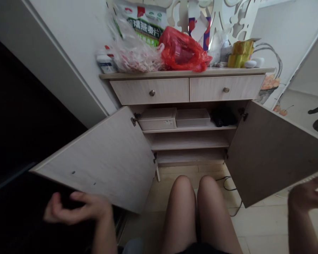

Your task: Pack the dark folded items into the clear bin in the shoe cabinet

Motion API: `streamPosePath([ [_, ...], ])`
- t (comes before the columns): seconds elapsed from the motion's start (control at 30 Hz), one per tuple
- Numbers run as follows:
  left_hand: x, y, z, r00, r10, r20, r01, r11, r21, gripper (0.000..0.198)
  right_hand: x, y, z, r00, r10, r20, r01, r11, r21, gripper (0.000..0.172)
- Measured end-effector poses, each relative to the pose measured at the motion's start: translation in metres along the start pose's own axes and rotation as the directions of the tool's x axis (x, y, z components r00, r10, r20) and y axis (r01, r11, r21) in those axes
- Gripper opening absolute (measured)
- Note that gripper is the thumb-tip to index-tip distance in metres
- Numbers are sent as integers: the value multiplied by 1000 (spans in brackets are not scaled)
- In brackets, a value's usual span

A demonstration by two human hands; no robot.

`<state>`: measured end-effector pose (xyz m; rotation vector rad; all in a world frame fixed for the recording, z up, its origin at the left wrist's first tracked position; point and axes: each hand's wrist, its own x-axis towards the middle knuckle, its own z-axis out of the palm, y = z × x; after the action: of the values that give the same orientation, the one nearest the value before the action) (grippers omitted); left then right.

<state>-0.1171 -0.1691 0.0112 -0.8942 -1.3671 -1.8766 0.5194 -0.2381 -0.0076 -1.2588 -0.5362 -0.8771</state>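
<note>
My left hand (78, 209) hangs just below the outer edge of the left cabinet door (103, 158). Its fingers are loosely curled with the thumb apart, and nothing is in them. At the right edge of the view, my right hand (308, 194) is near the lower outer edge of the right cabinet door (278, 151). It is partly cut off, its visible fingers are apart and it appears to hold nothing. Both doors are swung out wide. On the top shelf inside lie a white lidded box (157, 118), a clear plastic bin (193, 118) and a black bundle (224, 116).
Two drawers (151, 91) with round knobs sit above the doors. The cabinet top holds a red plastic bag (184, 49), an oatmeal bag (145, 21), a white jar (105, 63) and yellow packages (240, 54). My knees (182, 190) face the shelves; a black cable (229, 185) lies on the floor.
</note>
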Motion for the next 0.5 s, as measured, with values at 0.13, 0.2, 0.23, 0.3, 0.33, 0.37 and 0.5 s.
streamPosePath([
  [0.13,-41,43,83,960,193,200,-171,977,-125,41,-40,-79,59,891,-310,331,240,941,238,19],
  [0.2,-60,68,139,832,287,475,-187,951,-248,38,-63,-103,107,746,-403,530,236,904,355,22],
  [0.23,-68,80,167,735,356,577,-206,928,-310,34,-74,-110,134,679,-432,594,226,892,391,25],
  [0.3,-82,105,219,519,468,716,-254,884,-393,28,-94,-117,189,518,-439,734,222,898,381,31],
  [0.33,-88,116,243,413,503,759,-286,863,-416,26,-101,-118,215,430,-425,797,249,904,348,33],
  [0.37,-93,126,264,309,523,794,-322,843,-430,24,-107,-118,239,339,-405,849,291,903,315,33],
  [0.5,-109,143,325,1,484,875,-488,764,-422,23,-121,-122,304,31,-304,952,484,838,252,37],
])
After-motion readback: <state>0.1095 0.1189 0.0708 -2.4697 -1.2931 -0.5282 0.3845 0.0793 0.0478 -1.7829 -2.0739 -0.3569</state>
